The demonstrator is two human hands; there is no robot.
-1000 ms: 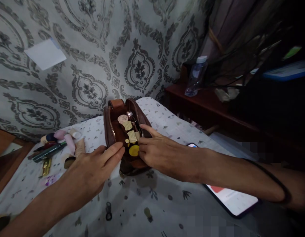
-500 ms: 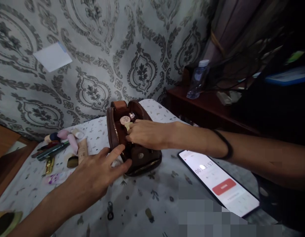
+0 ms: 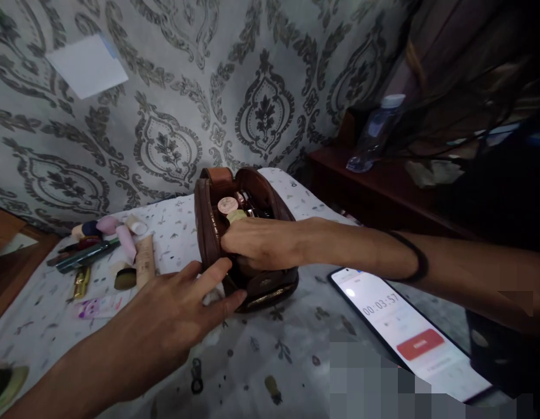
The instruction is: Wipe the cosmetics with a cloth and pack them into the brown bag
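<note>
A brown toiletry bag stands unzipped on the patterned white sheet. My right hand reaches down inside it, and the bag and the hand itself hide its fingertips. Inside, close to that hand, are a round pink-topped container, a pale yellow item and several dark, slim items. My left hand has its fingers stretched apart, with the index finger and thumb resting against the bag's near left side.
Left on the sheet lie several cosmetics, including a beige tube, a dark green tube and a white-purple tube. A phone showing a timer lies under my right forearm. A plastic bottle stands on the dark red table.
My right hand has sunk a little deeper into the bag, its fingers now more hidden. My left hand stays against the bag's side. The view has shifted slightly.
</note>
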